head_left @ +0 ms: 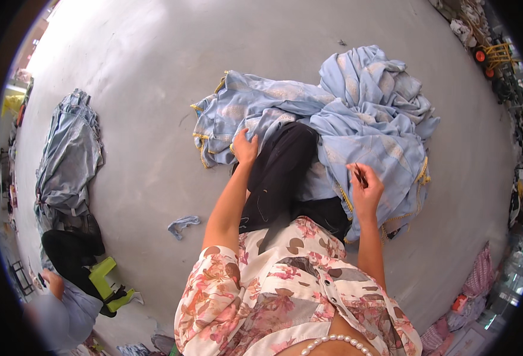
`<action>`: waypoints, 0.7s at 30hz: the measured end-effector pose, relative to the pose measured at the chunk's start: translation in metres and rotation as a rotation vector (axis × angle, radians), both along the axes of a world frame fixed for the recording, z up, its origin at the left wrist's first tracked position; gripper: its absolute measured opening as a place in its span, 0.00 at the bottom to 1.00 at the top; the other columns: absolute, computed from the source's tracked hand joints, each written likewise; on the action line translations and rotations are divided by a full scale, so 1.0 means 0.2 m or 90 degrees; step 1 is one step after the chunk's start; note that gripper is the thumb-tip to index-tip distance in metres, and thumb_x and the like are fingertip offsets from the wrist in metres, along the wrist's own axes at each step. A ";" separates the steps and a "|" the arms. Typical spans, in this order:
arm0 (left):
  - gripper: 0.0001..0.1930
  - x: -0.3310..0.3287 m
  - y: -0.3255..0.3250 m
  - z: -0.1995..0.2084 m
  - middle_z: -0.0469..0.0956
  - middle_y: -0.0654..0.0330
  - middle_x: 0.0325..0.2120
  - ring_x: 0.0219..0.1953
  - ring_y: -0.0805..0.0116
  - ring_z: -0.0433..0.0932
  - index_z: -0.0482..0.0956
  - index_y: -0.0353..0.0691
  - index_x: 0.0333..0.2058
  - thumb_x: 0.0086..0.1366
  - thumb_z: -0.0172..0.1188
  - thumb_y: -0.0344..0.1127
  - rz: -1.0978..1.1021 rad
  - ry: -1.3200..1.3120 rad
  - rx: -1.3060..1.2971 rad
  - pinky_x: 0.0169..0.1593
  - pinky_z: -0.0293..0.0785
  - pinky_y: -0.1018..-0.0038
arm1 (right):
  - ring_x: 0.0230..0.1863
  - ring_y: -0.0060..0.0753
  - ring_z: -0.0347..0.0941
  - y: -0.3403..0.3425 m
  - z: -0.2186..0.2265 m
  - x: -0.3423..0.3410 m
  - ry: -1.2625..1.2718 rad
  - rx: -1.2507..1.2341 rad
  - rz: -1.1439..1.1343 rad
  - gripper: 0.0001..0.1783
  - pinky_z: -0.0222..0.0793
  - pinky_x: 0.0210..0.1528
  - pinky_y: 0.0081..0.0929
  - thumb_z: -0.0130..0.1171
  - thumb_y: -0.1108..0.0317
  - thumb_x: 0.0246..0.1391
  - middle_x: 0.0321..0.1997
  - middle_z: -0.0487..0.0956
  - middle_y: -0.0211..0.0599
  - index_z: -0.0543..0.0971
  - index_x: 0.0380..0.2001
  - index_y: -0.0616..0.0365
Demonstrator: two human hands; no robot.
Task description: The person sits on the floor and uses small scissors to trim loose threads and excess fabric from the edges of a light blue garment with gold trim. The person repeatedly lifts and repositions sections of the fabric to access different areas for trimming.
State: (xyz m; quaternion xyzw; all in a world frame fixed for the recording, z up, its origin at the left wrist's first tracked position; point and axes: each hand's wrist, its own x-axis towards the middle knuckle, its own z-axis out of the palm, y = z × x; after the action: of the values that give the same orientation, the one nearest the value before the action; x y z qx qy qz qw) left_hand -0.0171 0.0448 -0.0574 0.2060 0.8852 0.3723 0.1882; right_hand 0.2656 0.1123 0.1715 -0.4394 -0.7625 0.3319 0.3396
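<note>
A large light-blue cloth (365, 139) with pale patterned patches and yellow beaded trim lies bunched over the floor and around my dark-trousered legs. My left hand (245, 148) is at the left part of this cloth, beside my knee. Its fingers are bent in on the cloth's edge, where a bit of yellow trim shows. Over the right part of the cloth is my right hand (368, 188), closed around a small dark tool (361, 177) that looks like thread snips. Its tips point up and left, and the fingers hide the rest.
A small blue scrap (184, 226) lies on the grey floor (149, 136) to my left. Farther left, another person (65, 308) sits by a lime-green stool (106, 282) with a grey-blue garment pile (70, 157). At the far right edge stands a yellow cart (498, 57).
</note>
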 end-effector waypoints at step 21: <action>0.16 -0.59 -0.08 0.05 0.78 0.61 0.26 0.30 0.67 0.75 0.77 0.37 0.32 0.59 0.55 0.46 0.124 -0.188 0.126 0.35 0.68 0.72 | 0.22 0.15 0.70 -0.25 0.10 0.12 -0.158 -0.241 -0.003 0.07 0.66 0.26 0.16 0.58 0.79 0.49 0.25 0.80 0.35 0.76 0.34 0.64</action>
State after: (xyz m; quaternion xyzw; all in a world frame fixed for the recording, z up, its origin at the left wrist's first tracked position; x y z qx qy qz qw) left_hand -0.1354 0.0290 -0.0478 0.0805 0.8228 0.5001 0.2578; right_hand 0.2890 0.0629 0.1912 -0.5344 -0.7215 0.4119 0.1555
